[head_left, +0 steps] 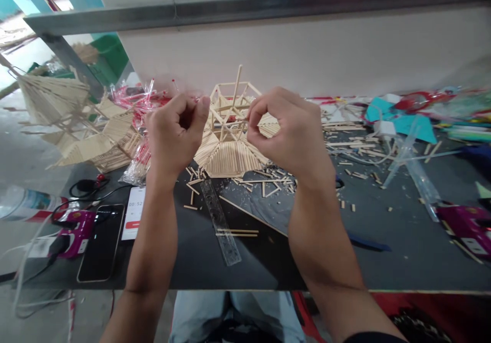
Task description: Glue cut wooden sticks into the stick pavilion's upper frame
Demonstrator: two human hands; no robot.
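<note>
A model built of thin wooden sticks (226, 160) stands on the dark table, with slatted panels below and an open frame with a tall upright stick above. My left hand (174, 128) is raised at the model's left side, fingers curled and thumb pressed to them; whatever it pinches is hidden. At the right side of the frame my right hand (289, 128) makes a pinch, thumb and forefinger forming a ring. Its fingertips are close to the frame's sticks, and I cannot tell what is between them. A clear ruler (220, 223) lies in front, two short sticks (238, 235) across it.
Stick offcuts (355, 143) litter the table's right side. A second stick model (95, 133) stands at left, beside red-and-clear plastic packets (140, 159). Two phones, one a black phone (102, 243), lie near a purple power strip (79, 233). A metal bar (245, 10) crosses behind.
</note>
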